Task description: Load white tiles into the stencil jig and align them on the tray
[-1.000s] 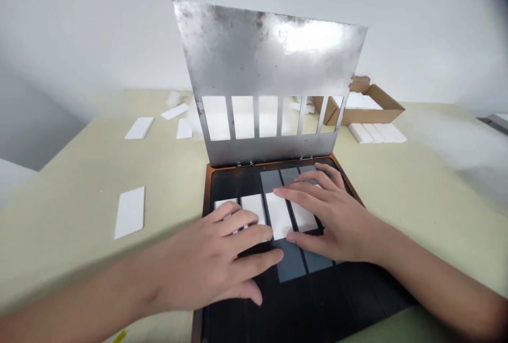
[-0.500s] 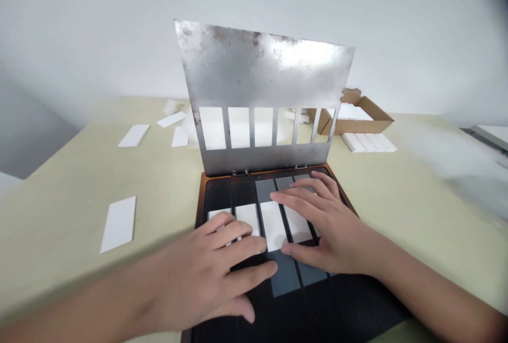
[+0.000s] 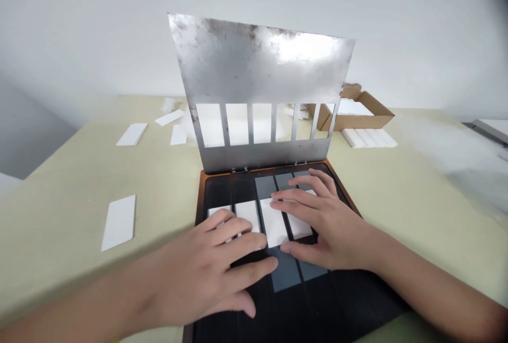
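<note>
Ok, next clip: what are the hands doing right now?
Left hand: open, resting flat on a white strip, not gripping.
Right hand: open, resting flat on another white strip, not gripping.

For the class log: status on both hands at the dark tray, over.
Left hand, right hand flat on white strips in dark tray. Slotted steel plate hinged upright behind, not blocking.

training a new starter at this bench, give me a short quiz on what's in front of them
1. True or false: the slotted steel plate lies flat on the dark tray.
2. How many slots does the plate have? A four, B six, C eight.
3. Which is nearer the cardboard box: the left hand or the right hand?

Key: 1 false, it stands raised at the tray's far edge; 2 B; 3 the right hand.
</note>
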{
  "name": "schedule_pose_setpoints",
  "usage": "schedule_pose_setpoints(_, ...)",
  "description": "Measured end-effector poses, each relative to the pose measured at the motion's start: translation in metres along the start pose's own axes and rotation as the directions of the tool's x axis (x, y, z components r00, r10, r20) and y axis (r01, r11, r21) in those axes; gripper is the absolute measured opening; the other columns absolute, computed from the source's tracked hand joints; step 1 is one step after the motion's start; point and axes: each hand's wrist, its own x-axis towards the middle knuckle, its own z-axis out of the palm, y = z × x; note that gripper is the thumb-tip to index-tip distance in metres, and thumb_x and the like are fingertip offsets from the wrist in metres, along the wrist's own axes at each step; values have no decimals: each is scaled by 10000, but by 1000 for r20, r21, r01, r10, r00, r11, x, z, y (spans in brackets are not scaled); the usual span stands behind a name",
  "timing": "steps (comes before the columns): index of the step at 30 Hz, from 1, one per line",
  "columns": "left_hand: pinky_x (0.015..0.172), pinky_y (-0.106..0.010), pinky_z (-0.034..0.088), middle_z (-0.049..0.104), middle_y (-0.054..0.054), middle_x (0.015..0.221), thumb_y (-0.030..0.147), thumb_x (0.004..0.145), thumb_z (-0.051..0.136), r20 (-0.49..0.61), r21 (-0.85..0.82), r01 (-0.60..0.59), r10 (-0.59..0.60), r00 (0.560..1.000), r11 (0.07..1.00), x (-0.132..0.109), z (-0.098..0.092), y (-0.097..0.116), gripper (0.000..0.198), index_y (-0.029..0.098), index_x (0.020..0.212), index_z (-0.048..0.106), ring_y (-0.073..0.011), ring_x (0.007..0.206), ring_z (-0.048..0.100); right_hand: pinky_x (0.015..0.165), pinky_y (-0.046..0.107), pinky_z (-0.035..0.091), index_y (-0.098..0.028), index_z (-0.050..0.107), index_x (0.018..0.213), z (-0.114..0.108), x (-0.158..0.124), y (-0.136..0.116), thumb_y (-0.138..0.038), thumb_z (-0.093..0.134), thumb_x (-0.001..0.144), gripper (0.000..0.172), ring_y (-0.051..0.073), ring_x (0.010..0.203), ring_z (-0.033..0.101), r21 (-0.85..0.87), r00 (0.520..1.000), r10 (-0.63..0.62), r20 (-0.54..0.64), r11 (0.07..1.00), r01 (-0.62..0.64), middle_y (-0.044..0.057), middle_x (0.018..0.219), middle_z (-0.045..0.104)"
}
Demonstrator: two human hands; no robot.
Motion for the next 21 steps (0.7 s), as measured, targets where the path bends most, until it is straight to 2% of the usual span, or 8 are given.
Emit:
schedule_pose_setpoints(6, 1018, -438, 334, 703, -54, 1199, 581, 1023, 633, 11, -2, -9, 9, 1000, 1000, 1, -1, -1, 477, 251, 1362, 691, -277, 1084, 584, 1270, 573, 158, -243, 603, 1459, 1, 0, 2, -551, 686, 971, 583, 313, 1377, 469, 2, 1000, -2, 7, 1000, 2, 32, 1445, 680)
schedule_pose_setpoints(12, 1005, -443, 339, 701, -62, 1211, 568, 1033, 628, 10, 1, -18, 18, 1000, 1000, 0, 1, -2, 463, 243, 1357, 694, -288, 1099, 576, 1286, 576, 129, -242, 642, 1419, 3, 0, 3, -543, 665, 990, 524, 294, 1357, 497, -10, 1000, -8, 6, 1000, 8, 19, 1448, 680)
schedule_pose_setpoints(21, 994, -439, 363, 698, -62, 1208, 585, 999, 678, 0, 24, -24, 24, 1000, 999, 0, 0, -2, 477, 252, 1339, 704, -281, 1092, 590, 1277, 619, 149, -249, 670, 1408, 2, 0, 3, -537, 650, 1005, 495, 312, 1352, 510, -29, 1000, -11, 9, 1000, 12, 28, 1460, 678)
